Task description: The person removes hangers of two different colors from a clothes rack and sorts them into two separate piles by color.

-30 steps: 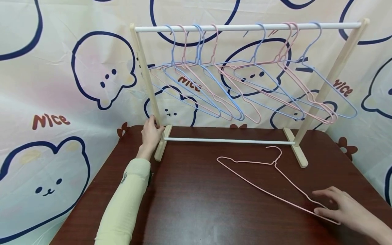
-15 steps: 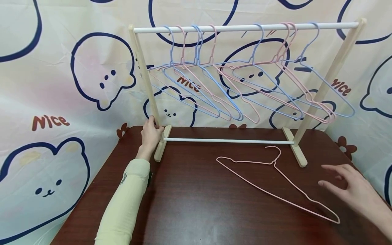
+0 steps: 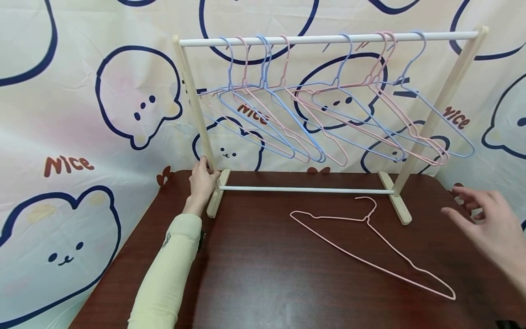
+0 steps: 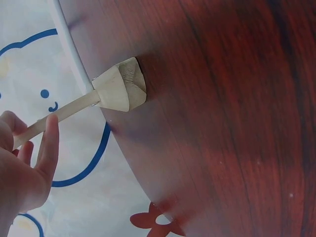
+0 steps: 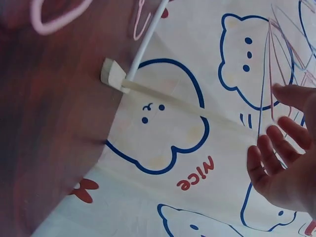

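Note:
My left hand [image 3: 201, 183] grips the lower part of the rack's left wooden post [image 3: 192, 98], just above its foot. In the left wrist view the thumb and fingers of the left hand [image 4: 30, 170] close round this post [image 4: 76, 106]. Off to the right, my right hand [image 3: 491, 221] is in the air over the table's right side, fingers loosely bent and holding nothing; the right wrist view shows the same bare right hand [image 5: 286, 155]. Between the hands a pink clothes hanger [image 3: 367, 218] lies flat on the table, its hook towards the rack.
Several blue and pink hangers hang from the rack's white top rail [image 3: 312, 40]. A white lower bar [image 3: 304, 189] joins the left foot [image 3: 217, 201] and right foot [image 3: 400, 210]. Behind the dark brown table [image 3: 255, 274] hangs a cartoon-bear backdrop [image 3: 135, 192].
My right hand has left the near right corner of the pink hanger and risen away, up and to the right. The hanger stays on the table. My left hand keeps its grip on the post.

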Action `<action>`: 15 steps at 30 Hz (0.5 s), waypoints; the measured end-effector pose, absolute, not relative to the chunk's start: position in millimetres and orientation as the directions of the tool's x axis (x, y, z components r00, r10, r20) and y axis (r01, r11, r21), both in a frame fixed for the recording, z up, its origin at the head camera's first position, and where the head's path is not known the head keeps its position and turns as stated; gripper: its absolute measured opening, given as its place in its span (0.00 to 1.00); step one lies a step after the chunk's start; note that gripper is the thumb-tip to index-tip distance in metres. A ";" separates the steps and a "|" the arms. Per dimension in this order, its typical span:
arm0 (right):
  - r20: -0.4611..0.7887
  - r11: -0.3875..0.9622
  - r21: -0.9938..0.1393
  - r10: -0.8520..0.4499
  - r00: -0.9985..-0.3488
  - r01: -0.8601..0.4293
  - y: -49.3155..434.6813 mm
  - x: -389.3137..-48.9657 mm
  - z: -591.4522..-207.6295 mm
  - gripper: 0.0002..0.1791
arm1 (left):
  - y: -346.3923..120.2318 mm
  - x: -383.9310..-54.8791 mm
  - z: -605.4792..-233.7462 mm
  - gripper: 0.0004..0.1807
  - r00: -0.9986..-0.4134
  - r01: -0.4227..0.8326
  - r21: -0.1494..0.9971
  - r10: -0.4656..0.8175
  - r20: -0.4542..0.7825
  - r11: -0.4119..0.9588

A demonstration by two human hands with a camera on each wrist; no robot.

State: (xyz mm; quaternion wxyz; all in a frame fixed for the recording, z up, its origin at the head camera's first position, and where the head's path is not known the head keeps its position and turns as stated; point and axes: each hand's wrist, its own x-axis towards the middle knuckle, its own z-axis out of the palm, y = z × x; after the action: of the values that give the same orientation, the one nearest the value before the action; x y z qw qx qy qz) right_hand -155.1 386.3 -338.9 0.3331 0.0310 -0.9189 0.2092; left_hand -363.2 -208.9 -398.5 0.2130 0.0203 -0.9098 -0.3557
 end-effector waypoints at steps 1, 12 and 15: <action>0.632 0.911 -0.369 0.100 -0.769 -0.184 386.6 -157.9 -336.8 0.25 | -208.9 -363.3 -398.8 0.13 -0.908 0.115 0.655 -0.188 0.374 0.747; 0.656 0.939 -0.342 0.220 -0.722 -0.025 393.7 -177.9 -320.0 0.33 | -207.5 -364.3 -399.1 0.14 -0.910 0.104 0.642 -0.189 0.370 0.759; 0.673 0.945 -0.326 0.215 -0.708 -0.023 394.2 -183.7 -316.0 0.37 | -208.2 -364.2 -398.8 0.14 -0.907 0.096 0.637 -0.197 0.373 0.765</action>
State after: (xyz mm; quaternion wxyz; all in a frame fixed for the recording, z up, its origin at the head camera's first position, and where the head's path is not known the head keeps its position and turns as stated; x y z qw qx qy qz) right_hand -183.7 394.2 -316.0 0.3786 -0.0526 -0.9106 0.1572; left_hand -364.2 -208.2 -398.8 0.2143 0.0277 -0.9146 -0.3419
